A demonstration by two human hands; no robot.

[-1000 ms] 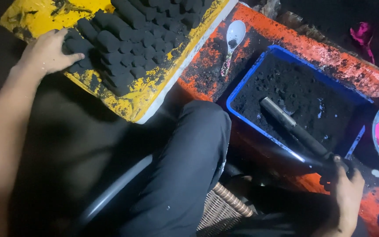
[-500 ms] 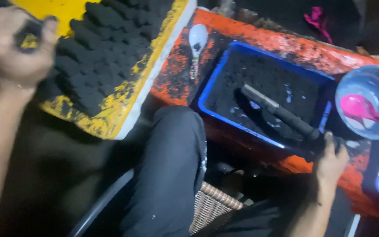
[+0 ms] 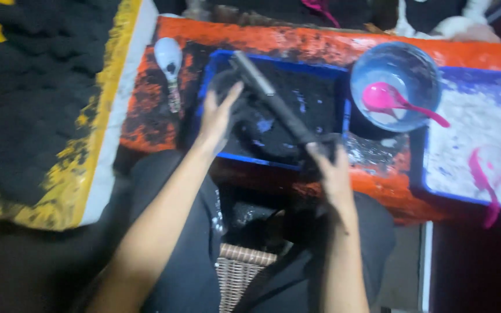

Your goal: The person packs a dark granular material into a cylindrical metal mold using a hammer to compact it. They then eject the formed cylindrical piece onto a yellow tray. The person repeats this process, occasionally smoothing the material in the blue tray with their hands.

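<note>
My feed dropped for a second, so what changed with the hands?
The left hand left the yellow board of black moulded pieces and came across to the blue tray of black powder, beside the tip of the dark metal tube. The right hand kept gripping the tube's lower end.

Blue tray [image 3: 326, 72] crowded: dark tube [image 3: 271, 98] lies slantwise across it, left hand [image 3: 218, 116] over its near-left corner. Clear bowl [image 3: 398, 81] flanks the right wall, white spoon [image 3: 169, 66] the left

One head-worn camera looked steeply down from close above the person's lap, facing forward over an orange table [image 3: 378, 49]; no second view shared the scene.
</note>
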